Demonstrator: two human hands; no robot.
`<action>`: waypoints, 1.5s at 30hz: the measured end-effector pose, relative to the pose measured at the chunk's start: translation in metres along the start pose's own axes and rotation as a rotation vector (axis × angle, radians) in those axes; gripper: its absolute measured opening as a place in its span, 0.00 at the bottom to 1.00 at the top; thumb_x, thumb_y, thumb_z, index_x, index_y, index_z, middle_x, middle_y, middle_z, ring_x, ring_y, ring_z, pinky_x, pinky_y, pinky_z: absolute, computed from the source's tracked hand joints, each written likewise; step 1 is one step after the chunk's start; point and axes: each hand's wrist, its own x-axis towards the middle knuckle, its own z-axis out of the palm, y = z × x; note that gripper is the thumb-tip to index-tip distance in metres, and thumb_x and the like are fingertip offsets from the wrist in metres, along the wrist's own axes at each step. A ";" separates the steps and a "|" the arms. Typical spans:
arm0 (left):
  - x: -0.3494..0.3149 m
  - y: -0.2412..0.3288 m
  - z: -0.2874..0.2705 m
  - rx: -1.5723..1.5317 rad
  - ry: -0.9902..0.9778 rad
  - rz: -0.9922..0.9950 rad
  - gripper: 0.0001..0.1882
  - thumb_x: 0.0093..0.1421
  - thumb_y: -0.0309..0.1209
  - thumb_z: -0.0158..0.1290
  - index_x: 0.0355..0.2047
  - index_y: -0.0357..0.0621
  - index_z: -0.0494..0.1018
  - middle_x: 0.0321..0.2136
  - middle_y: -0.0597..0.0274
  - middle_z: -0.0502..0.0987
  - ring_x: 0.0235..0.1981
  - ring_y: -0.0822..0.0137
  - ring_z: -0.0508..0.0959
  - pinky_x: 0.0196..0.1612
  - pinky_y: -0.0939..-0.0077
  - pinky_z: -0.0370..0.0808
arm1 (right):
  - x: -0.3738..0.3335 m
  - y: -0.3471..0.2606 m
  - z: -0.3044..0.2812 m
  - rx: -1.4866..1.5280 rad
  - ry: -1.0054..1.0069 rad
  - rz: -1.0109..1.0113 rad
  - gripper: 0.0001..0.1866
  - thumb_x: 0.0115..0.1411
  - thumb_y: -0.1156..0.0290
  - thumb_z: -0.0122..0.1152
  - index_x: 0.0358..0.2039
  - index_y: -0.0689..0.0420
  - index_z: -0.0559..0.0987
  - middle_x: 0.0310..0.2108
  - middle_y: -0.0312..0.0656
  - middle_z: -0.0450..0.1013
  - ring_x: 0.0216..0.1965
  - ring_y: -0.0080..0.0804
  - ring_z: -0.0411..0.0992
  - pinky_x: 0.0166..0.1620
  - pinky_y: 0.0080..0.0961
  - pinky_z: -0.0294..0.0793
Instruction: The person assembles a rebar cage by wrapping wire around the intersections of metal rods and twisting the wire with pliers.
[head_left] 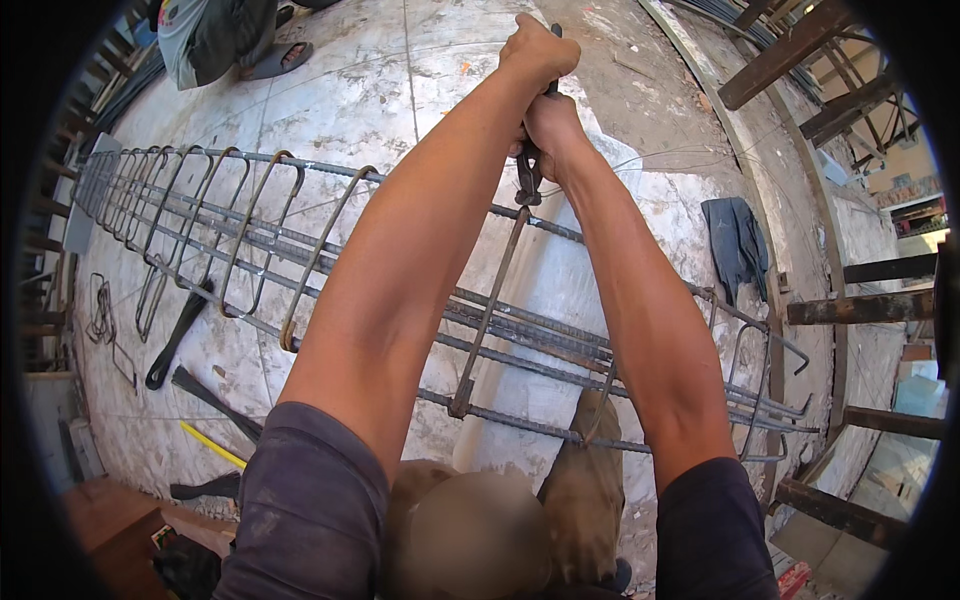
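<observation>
Both my arms reach out over a long rebar cage of ribbed bars and square stirrups. A pair of dark pincers points back toward me, its jaws at the far top bar where a stirrup meets it. My left hand is closed round the far end of the handles. Closer to the jaws, my right hand is closed on the pincers too. Fingers and wrists hide much of the handles. Whether the jaws grip tie wire is too small to tell.
Dark cloth lies beyond the cage's right end. Black strips, a yellow strip and bent wire pieces lie at left. Timber beams line the right side. Another person's sandalled foot is at upper left.
</observation>
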 end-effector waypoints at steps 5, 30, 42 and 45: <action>0.001 -0.002 -0.001 -0.005 -0.045 0.009 0.44 0.54 0.35 0.58 0.67 0.27 0.55 0.53 0.33 0.78 0.57 0.44 0.80 0.61 0.62 0.75 | 0.002 0.003 0.000 0.022 0.002 0.018 0.10 0.69 0.72 0.52 0.29 0.61 0.72 0.21 0.38 0.67 0.18 0.26 0.65 0.21 0.31 0.66; -0.040 0.011 -0.042 -0.701 -0.001 -0.074 0.26 0.59 0.48 0.65 0.31 0.30 0.78 0.25 0.49 0.80 0.24 0.58 0.80 0.30 0.62 0.78 | -0.034 0.002 0.039 -0.745 0.568 -0.410 0.25 0.59 0.51 0.69 0.34 0.67 0.83 0.38 0.60 0.83 0.44 0.57 0.82 0.46 0.46 0.79; -0.018 0.010 -0.013 -0.641 -0.206 -0.163 0.21 0.67 0.49 0.59 0.30 0.44 0.72 0.21 0.66 0.70 0.18 0.71 0.68 0.23 0.70 0.69 | -0.017 0.002 0.024 -0.619 0.514 -0.236 0.30 0.59 0.48 0.68 0.37 0.70 0.83 0.40 0.61 0.83 0.45 0.50 0.83 0.46 0.41 0.80; -0.033 0.016 -0.020 -0.768 -0.320 -0.039 0.22 0.68 0.51 0.57 0.29 0.46 0.71 0.20 0.67 0.69 0.19 0.72 0.69 0.24 0.71 0.71 | -0.031 -0.002 0.022 -0.631 0.541 -0.278 0.30 0.59 0.48 0.68 0.39 0.70 0.83 0.41 0.63 0.82 0.46 0.56 0.83 0.48 0.43 0.79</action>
